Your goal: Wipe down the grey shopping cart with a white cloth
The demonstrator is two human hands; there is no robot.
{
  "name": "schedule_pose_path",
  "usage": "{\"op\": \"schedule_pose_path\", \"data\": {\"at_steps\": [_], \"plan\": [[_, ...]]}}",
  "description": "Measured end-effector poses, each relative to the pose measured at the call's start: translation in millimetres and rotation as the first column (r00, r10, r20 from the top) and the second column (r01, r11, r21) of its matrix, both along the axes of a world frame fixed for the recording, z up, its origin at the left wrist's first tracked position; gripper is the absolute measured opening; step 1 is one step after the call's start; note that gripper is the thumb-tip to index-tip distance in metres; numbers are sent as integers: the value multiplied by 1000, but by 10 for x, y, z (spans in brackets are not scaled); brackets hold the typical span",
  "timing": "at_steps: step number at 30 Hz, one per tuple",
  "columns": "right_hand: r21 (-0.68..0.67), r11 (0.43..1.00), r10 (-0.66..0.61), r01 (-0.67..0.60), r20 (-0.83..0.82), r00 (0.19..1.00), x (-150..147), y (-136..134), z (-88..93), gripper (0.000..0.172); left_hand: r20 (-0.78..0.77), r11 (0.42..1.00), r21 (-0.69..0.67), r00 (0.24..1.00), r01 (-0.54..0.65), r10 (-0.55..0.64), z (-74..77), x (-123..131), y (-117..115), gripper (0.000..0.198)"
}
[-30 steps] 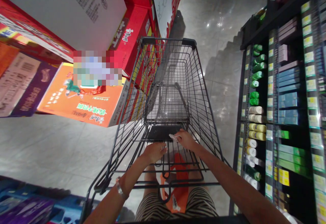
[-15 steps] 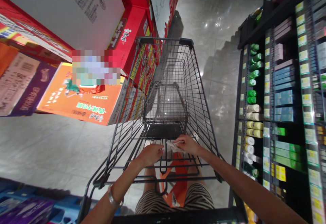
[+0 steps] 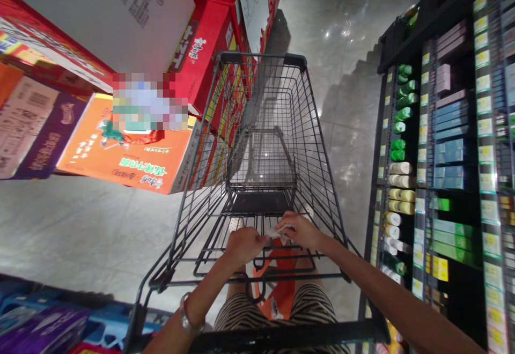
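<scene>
Both hands at the near end of a wire shopping cart, seen from above. The fingers of the right hand are closed in a pinch on a crumpled whitish wad, apparently tissue or thin film. The left hand is curled inward, its fingertips at the wad's left end; whether they grip it or merely touch it cannot be told. The wad lies between the two hands, above the cart's near wires. Progress, as judged: the wad is secured on the right side and the hands are brought together; it remains crumpled, neither spread flat nor put down.

Beyond the fingers lies the cart's black plate; nearer the body, an orange article shows through the wires above striped shorts. The handlebar crosses below the forearms. The side walls of the shopping cart flank the hands, leaving room to lift and, on either side, a little to spread. On the left, an orange noodle carton and red cartons crowd the cart's edge. On the right, a strip of floor separates it from the shelf rack.
</scene>
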State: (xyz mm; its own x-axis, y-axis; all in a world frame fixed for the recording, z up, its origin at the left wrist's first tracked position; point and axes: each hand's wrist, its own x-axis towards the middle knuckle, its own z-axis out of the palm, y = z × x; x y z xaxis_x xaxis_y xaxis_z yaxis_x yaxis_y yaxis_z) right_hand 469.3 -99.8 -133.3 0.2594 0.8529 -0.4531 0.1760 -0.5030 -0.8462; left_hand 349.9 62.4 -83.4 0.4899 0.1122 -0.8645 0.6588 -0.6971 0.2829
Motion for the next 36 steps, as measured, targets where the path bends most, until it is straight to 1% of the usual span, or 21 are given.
{"op": "schedule_pose_path", "data": {"at_steps": [4, 8, 11, 13, 15, 17, 19, 22, 24, 27, 29, 31, 32, 34, 36], "plan": [[-89, 996, 31, -17, 162, 986, 37, 112, -291, 27, -9, 1000, 19, 1000, -21, 22, -15, 30, -21, 46], [-211, 977, 15, 41, 261, 965, 99, 251, -540, 26, -2, 1000, 18, 1000, -9, 9, -18, 33, -14, 44], [-247, 966, -3, 73, 272, 962, 136, 306, -642, 24, -2, 1000, 26, 1000, 0, 0, -34, 27, -8, 45], [-246, 967, -1, 68, 263, 965, 152, 311, -647, 24, 2, 999, 32, 1000, -1, 1, -52, 21, -8, 45], [-228, 973, 14, 42, 238, 971, 159, 290, -598, 23, 2, 1000, 30, 1000, -7, 7, -69, 16, -13, 45], [-205, 979, 31, 13, 209, 977, 155, 249, -506, 23, 3, 1000, 20, 1000, -14, 14, -74, 13, -17, 46], [-189, 982, 40, -8, 166, 985, 142, 194, -386, 22, 12, 1000, 2, 1000, -9, 9, -68, 4, -11, 46], [-172, 985, 21, -12, 47, 999, 115, 111, -168, 20, 84, 996, -75, 995, 55, -48, -56, -44, 52, 50], [-165, 986, 6, -14, -51, 999, 102, 65, -3, 20, 159, 981, -171, 985, 94, -67, -62, -108, 146, 52], [-153, 988, 7, -38, -196, 981, 100, 10, 253, 21, 260, 941, -327, 966, 91, -3, -90, -232, 351, 49], [-128, 990, 19, -59, -297, 955, 100, -27, 404, 21, 310, 932, -348, 951, 102, 12, -102, -312, 490, 49], [-85, 992, 60, -98, -367, 928, 84, -70, 513, 19, 353, 938, -318, 936, 135, -15, -96, -371, 592, 45], [-58, 992, 86, -115, -367, 926, 67, -91, 548, 18, 372, 939, -302, 927, 161, -40, -88, -391, 622, 42], [-7, 993, 108, -115, -296, 949, 19, -129, 574, 16, 408, 937, -274, 908, 217, -91, -67, -413, 642, 38], [38, 998, 63, -56, -200, 978, -32, -149, 551, 17, 437, 936, -241, 890, 256, -131, -52, -420, 624, 36]]}}
